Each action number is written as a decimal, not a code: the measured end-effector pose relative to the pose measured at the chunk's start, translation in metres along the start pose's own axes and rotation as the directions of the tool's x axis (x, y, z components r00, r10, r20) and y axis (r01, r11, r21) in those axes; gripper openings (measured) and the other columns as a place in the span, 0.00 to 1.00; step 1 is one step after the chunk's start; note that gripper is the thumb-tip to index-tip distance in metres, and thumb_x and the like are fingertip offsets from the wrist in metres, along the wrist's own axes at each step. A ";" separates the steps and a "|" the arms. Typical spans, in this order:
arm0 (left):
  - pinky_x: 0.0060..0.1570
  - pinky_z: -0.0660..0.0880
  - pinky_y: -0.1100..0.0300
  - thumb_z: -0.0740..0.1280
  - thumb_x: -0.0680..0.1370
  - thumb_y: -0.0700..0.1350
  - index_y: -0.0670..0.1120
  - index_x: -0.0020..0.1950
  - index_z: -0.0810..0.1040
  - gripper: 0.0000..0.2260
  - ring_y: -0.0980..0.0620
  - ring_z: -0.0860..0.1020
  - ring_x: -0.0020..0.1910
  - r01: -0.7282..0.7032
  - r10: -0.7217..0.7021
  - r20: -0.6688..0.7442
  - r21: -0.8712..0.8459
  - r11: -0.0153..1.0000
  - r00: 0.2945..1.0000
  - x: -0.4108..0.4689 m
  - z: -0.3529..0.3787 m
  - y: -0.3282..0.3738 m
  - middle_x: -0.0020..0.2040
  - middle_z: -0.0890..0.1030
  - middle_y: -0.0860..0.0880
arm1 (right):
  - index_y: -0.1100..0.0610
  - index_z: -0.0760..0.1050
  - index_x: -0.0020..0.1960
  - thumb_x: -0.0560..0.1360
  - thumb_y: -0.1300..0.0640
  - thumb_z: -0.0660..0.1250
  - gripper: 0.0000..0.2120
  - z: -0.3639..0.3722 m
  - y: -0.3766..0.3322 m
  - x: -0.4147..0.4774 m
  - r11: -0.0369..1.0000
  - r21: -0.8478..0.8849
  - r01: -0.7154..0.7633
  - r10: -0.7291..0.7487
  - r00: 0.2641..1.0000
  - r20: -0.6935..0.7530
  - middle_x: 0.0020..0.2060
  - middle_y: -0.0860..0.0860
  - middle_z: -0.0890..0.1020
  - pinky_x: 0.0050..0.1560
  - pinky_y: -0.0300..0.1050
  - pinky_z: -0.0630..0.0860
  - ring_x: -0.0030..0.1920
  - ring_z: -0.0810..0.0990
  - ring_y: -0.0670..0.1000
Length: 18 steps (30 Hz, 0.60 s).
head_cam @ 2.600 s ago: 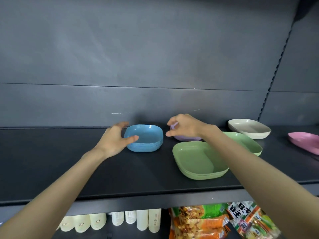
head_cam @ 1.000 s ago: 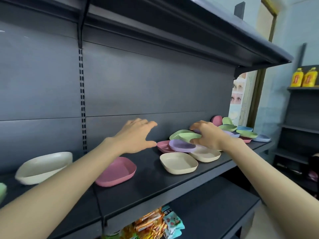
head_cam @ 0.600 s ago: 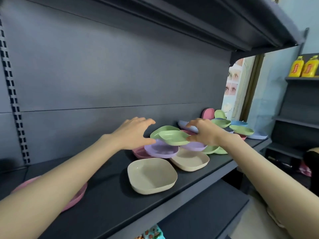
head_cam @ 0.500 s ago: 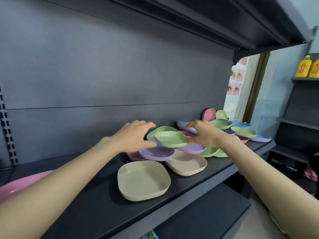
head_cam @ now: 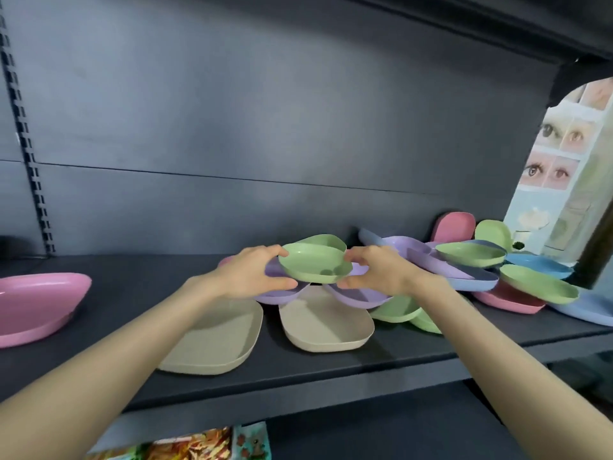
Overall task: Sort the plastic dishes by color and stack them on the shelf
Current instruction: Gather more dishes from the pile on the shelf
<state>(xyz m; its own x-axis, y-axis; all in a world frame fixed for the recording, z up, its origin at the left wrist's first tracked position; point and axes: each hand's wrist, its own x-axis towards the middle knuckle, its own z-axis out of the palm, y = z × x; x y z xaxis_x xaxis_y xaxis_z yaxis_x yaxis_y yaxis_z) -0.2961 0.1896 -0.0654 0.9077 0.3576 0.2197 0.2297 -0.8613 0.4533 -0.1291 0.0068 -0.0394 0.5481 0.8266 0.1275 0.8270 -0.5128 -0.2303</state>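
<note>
A green plastic dish [head_cam: 315, 263] sits on top of a mixed pile on the dark shelf [head_cam: 331, 363]. My left hand [head_cam: 252, 277] grips its left rim and my right hand [head_cam: 373, 272] grips its right rim. Under it lie purple dishes [head_cam: 361, 295] and another green dish [head_cam: 326, 242] behind. Two beige dishes [head_cam: 326, 325] rest in front, the left one [head_cam: 215, 340] partly hidden by my left forearm. A pink dish [head_cam: 36, 305] lies at far left.
To the right the pile continues with green [head_cam: 471, 255], purple [head_cam: 408, 247], blue [head_cam: 537, 265] and pink [head_cam: 507, 300] dishes, some leaning on the back panel. An upper shelf overhangs. Snack packets [head_cam: 195, 446] show on the lower shelf.
The view has swung right along the shelf from the sorted stacks to the mixed pile. Both hands have closed in on the top green dish and now grip its two rims.
</note>
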 end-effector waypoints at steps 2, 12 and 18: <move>0.59 0.67 0.59 0.70 0.72 0.59 0.52 0.70 0.68 0.29 0.50 0.69 0.65 0.063 -0.063 0.002 -0.026 0.998 0.998 0.001 0.007 0.005 0.64 0.74 0.51 | 0.52 0.72 0.66 0.69 0.41 0.72 0.29 0.003 0.008 0.003 0.998 0.062 0.013 -0.014 1.000 0.012 0.61 0.50 0.77 0.63 0.45 0.69 0.62 0.74 0.51; 0.45 0.66 0.73 0.70 0.75 0.50 0.42 0.65 0.74 0.21 0.55 0.76 0.53 0.119 -0.138 -0.136 -0.140 0.983 0.981 0.003 0.022 0.017 0.53 0.79 0.52 | 0.60 0.76 0.63 0.71 0.44 0.71 0.26 0.021 0.021 0.010 0.971 0.205 0.125 -0.106 0.989 -0.098 0.59 0.50 0.80 0.62 0.44 0.70 0.61 0.76 0.51; 0.53 0.72 0.67 0.72 0.73 0.49 0.46 0.67 0.72 0.24 0.57 0.78 0.52 0.047 -0.167 -0.368 -0.314 0.948 0.915 -0.014 0.008 0.011 0.52 0.80 0.52 | 0.56 0.75 0.64 0.72 0.46 0.71 0.24 0.014 -0.003 0.007 0.884 0.402 0.238 -0.129 0.951 -0.280 0.56 0.47 0.79 0.56 0.36 0.68 0.57 0.75 0.45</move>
<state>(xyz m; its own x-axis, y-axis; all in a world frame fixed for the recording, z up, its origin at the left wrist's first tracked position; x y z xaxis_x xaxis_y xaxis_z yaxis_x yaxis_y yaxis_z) -0.3036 0.1724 -0.0701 0.6628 0.6040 0.4426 0.1504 -0.6865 0.7114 -0.1298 0.0177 -0.0516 0.4500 0.7877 0.4207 0.8113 -0.1637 -0.5613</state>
